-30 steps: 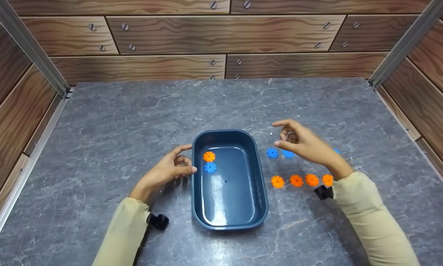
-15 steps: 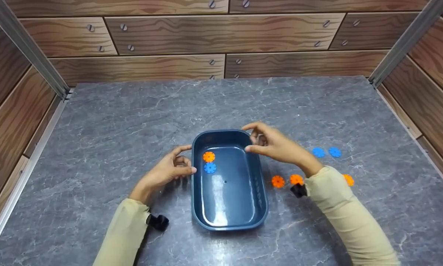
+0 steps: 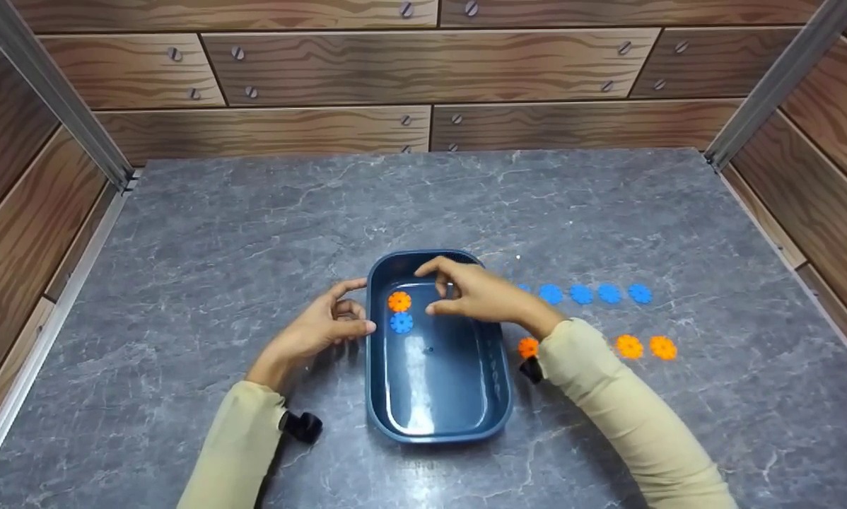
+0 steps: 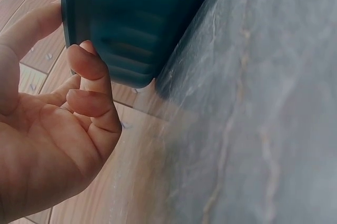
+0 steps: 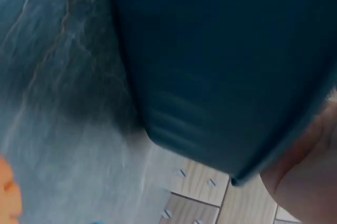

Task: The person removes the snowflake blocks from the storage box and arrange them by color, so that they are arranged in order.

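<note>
A dark blue plastic tub (image 3: pixel 437 382) stands on the grey marbled table. Inside it, an orange notched disc (image 3: pixel 399 302) lies just beyond a blue notched disc (image 3: pixel 401 323). My left hand (image 3: pixel 324 318) holds the tub's left rim, thumb tip over the edge; the left wrist view shows curled fingers (image 4: pixel 89 63) against the outer wall. Over the tub's far right part hovers my right hand (image 3: pixel 483 293), index finger and thumb apart, with nothing visible between them. In the right wrist view the tub's wall hides most of this hand (image 5: pixel 305 171).
Right of the tub lies a row of several blue notched discs (image 3: pixel 580 294). Nearer, a row of orange notched discs (image 3: pixel 629 346) is partly covered by the right sleeve (image 3: pixel 607 382). Wood-patterned panels (image 3: pixel 430 67) enclose the table's back and sides.
My right hand has moved left from above the blue discs, across the tub's right rim, to above its inside. My left hand and the tub have stayed put.
</note>
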`<state>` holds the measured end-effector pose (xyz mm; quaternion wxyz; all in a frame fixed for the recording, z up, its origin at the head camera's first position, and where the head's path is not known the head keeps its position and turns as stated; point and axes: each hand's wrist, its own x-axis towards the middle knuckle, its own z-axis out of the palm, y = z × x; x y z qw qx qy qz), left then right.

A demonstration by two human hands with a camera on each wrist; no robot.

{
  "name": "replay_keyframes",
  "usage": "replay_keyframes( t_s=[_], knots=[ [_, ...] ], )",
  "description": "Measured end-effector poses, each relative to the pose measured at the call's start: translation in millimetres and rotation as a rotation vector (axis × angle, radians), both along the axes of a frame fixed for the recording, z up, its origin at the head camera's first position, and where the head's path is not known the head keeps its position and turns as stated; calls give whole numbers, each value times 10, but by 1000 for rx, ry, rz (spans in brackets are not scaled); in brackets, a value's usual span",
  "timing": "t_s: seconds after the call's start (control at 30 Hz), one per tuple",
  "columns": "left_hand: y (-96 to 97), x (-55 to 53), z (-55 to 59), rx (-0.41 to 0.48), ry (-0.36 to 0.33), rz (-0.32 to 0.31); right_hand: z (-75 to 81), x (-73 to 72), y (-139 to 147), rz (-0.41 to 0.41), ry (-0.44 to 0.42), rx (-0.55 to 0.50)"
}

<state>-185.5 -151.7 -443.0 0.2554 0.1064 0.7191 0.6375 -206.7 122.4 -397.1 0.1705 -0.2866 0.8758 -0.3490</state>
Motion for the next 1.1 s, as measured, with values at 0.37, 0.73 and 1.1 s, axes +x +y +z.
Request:
replay_keyframes(
  t_s=[0.37,0.73,1.1],
  knots=[
    [-13,-7,19,-6,17,-14,-103,-69,-193,72,11,152],
    [-2,-4,12,13,26,-10,-201,-113,-255,142,12,238],
    [-4,13,5,10,21,-13,-279,-101,-295,204,65,345]
  ],
)
